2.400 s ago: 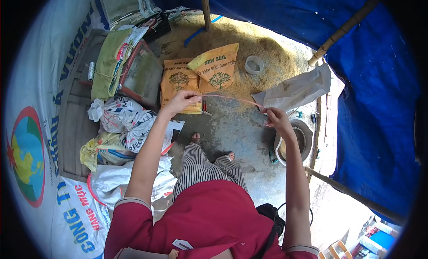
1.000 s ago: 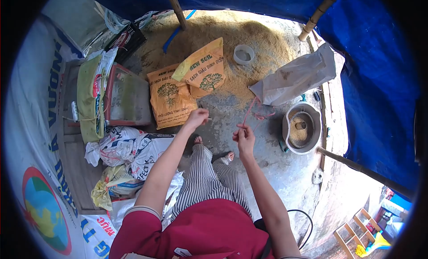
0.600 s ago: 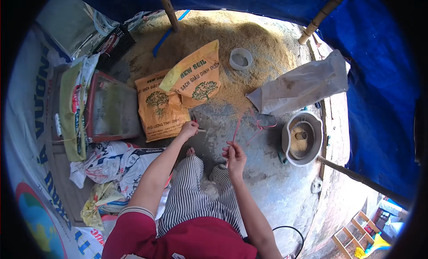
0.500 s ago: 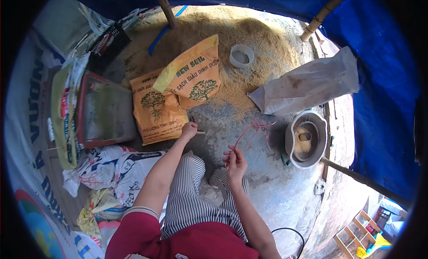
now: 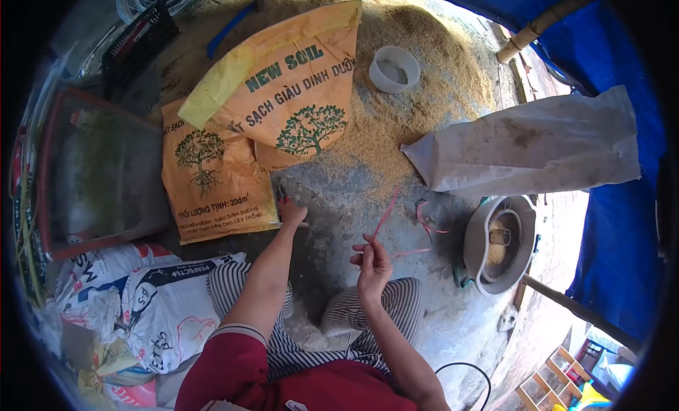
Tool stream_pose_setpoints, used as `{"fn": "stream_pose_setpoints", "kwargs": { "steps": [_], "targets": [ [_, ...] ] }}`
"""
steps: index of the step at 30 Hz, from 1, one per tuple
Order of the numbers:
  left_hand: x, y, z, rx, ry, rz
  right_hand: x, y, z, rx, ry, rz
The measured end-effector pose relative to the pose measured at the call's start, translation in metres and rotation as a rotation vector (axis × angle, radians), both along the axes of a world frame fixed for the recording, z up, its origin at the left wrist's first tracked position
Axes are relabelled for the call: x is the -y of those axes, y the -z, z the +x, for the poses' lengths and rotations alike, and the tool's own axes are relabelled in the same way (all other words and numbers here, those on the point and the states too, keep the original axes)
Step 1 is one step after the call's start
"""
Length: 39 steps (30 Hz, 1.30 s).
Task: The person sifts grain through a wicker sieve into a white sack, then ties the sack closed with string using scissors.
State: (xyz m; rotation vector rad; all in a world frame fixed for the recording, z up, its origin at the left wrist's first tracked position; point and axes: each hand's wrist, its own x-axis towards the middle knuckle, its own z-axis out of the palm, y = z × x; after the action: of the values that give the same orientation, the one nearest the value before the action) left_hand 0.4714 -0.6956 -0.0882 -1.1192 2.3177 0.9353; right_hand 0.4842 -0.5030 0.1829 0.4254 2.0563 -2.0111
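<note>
Two bare hands fill my attention from this remote view, and each has its own way of going wrong. At the right hand (image 5: 373, 262) I see bent fingers pinching a pink ribbon (image 5: 385, 214); one stretch runs ahead of the fingertips, another leads off to the hand's right, and a curl sits beyond. I cannot tell whether these are all one length. A light pinch like that could let the ribbon slip, and its loose curls could tangle if pulled carelessly. Loose grain (image 5: 385, 146) lies ahead of the hand, so a trailing end might pick some up. Farther to its right stands a grey bucket (image 5: 527, 262), which I judge a lesser snag risk.

My other worry is the left hand (image 5: 292, 213), low over the floor (image 5: 346, 192), with a small red-and-dark tool (image 5: 282, 192) at its fingertips. I cannot tell whether the fingers grasp it, nor which end faces them; if it is sharp, a blind hold might cut. Just to this hand's left is the edge of an orange bag (image 5: 219, 202), which a sideways sweep could scrape or drag.
</note>
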Motion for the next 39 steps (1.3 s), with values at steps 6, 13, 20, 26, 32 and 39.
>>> {"fn": "stream_pose_setpoints", "kwargs": {
  "steps": [6, 13, 20, 26, 32, 39],
  "targets": [
    [-0.009, 0.024, -0.004, 0.051, -0.169, 0.021, 0.03, 0.068, -0.005, -0.049, -0.022, -0.08],
    [-0.021, 0.012, -0.027, 0.212, -0.183, -0.044, 0.041, 0.106, -0.019, -0.147, -0.097, -0.195],
    [-0.027, 0.092, -0.047, -0.026, 0.203, -0.34, 0.006, 0.096, -0.041, -0.14, 0.0, -0.13],
    [-0.061, -0.128, -0.154, -0.803, 0.031, 0.39, -0.018, 0.083, -0.09, -0.122, 0.146, -0.086],
    [-0.088, -0.264, -0.147, -0.961, 0.173, 1.015, -0.02, 0.015, -0.134, -0.051, -0.05, -0.26],
    [-0.072, -0.246, -0.144, -0.831, 0.11, 1.056, -0.02, -0.003, -0.138, -0.449, -0.264, 0.024]
  ]
}}
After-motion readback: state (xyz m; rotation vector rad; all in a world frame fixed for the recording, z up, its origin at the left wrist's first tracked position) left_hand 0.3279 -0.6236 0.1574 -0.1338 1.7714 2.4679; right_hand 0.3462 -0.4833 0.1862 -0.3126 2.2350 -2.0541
